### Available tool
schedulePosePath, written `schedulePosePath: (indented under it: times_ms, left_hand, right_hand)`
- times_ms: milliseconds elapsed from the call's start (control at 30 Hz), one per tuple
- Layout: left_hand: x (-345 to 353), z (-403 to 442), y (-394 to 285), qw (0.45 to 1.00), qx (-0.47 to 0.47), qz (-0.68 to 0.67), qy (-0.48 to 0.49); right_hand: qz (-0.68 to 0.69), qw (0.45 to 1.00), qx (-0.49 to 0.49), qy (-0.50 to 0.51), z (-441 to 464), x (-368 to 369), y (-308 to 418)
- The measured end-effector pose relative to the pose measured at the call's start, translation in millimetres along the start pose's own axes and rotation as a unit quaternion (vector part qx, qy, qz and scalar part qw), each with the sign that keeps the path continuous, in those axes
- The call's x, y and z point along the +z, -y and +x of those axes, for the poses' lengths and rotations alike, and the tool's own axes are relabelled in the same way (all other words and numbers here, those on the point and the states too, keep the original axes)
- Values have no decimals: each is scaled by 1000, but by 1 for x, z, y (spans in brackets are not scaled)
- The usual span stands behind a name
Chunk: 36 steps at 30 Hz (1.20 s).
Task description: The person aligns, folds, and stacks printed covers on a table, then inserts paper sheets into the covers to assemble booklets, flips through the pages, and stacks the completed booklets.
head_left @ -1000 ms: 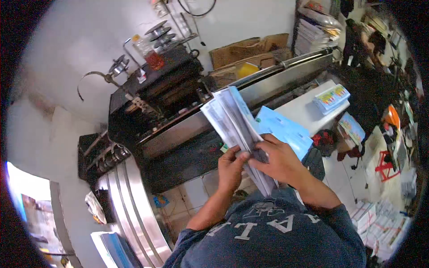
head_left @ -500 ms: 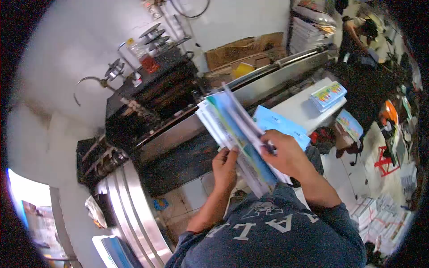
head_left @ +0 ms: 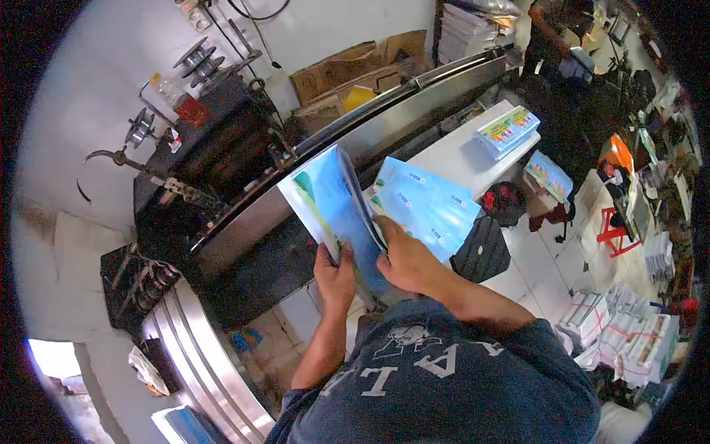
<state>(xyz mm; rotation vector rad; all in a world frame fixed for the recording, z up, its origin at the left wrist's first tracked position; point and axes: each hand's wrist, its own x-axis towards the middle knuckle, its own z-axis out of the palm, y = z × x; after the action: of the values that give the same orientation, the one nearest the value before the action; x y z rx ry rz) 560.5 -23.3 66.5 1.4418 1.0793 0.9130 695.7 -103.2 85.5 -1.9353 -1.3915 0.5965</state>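
An opened booklet point(head_left: 319, 189) with light blue, green-edged pages is held up between my two hands, in front of my dark shirt. Fingers and thumb of my left hand point(head_left: 336, 281) pinch its lower left side. My right hand point(head_left: 408, 260) closes on the dark, thick right-hand part; some of its fingers are hidden behind the pages. Just beyond that hand, several light blue printed covers point(head_left: 429, 203) lie overlapping. Farther back, a stack of colourful printed booklets point(head_left: 509, 133) rests on a white board point(head_left: 451, 159).
At left stands a dark machine point(head_left: 214, 140) with wire spools point(head_left: 201, 61) and a bottle of red liquid point(head_left: 188, 107). A long metal rail point(head_left: 399, 103) runs behind the board. Tied paper bundles point(head_left: 629, 340) and a red stool point(head_left: 614, 231) are at right. Another person point(head_left: 547, 33) is at top right.
The booklet was a blurred, narrower bundle and now stands spread open with its blue pages showing. More of the blue covers is visible, and the view has shifted.
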Motion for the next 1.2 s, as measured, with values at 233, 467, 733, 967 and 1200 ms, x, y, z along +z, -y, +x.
schedulePosePath:
  times_ms: [233, 467, 733, 967, 1200]
  left_hand:
    - [17, 15, 26, 985, 25, 172, 9]
    - [4, 16, 75, 995, -101, 8, -26]
    - [48, 7, 137, 947, -245, -199, -61]
    - [187, 50, 218, 949, -221, -224, -35]
    - [251, 56, 288, 918, -201, 306, -150]
  right_hand:
    - [-89, 984, 131, 85, 24, -7, -90]
    - [-273, 951, 144, -26, 62, -10, -184]
    - [-221, 942, 200, 155, 92, 72, -248]
    - [374, 821, 411, 131, 120, 4, -279]
    - [74, 972, 162, 155, 125, 27, -338]
